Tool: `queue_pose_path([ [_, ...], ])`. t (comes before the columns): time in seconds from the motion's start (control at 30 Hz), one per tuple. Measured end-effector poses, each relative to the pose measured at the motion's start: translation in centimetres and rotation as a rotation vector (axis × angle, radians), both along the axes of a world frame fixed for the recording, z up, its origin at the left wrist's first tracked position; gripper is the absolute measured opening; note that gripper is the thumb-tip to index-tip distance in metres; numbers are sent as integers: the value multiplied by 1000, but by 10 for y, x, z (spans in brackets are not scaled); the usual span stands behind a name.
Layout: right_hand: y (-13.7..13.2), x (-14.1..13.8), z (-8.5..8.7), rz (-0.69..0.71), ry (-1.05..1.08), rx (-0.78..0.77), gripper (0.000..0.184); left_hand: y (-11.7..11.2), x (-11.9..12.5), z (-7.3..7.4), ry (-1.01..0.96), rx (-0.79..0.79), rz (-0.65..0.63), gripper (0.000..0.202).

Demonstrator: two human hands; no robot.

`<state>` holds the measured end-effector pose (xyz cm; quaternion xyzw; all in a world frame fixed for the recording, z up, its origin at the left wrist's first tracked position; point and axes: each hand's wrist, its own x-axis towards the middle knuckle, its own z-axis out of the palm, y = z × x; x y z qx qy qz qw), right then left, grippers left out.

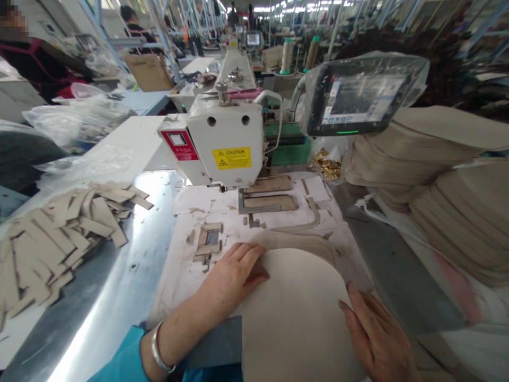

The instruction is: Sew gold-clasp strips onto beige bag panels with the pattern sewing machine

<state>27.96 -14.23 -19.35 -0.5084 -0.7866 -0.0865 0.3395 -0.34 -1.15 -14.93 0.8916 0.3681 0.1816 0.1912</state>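
A rounded beige fabric panel (298,313) lies in front of me, its curved end toward the sewing machine (226,138). At its upper left edge, my left hand (234,270) is closed, fingers and thumb at the rim. My right hand (377,329) grips the right edge, its thumb near the rim and its other fingers partly hidden. More beige layers (302,241) show just beyond the curved end. Ahead of them, under the machine head, a metal clamp frame (268,204) sits on a white sheet with cut-outs.
Loose beige strips (67,228) are heaped on the left. Tall stacks of beige panels (469,212) stand on the right. A plastic-wrapped control screen (361,101) overhangs the right side. Thread cones (286,55) stand behind the machine. A co-worker (35,58) is at the far left.
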Motion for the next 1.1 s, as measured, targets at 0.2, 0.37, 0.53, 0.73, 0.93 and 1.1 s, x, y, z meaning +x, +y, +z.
queue_pose_path([
  [0.2, -2, 2, -2, -31, 15, -76, 62, -13, -3, -1, -119, 106, -82, 15],
  [0.37, -4, 3, 13, 14, 276, -252, 42, -18, -1, 23, -451, -451, -221, 6],
  [0.53, 18, 46, 45, -418, 696, -618, 36, -10, 11, 29, -267, -555, -396, 45],
  [0.73, 111, 109, 51, -693, 923, -469, 41, -22, 20, 14, 69, -185, -509, 47],
  [0.93, 189, 88, 32, -461, 1010, -620, 28, -6, 15, 32, -51, -282, -511, 37],
  [1.1, 234, 48, 20, -339, 824, -730, 32, 28, 7, 19, -16, -141, -225, 40],
])
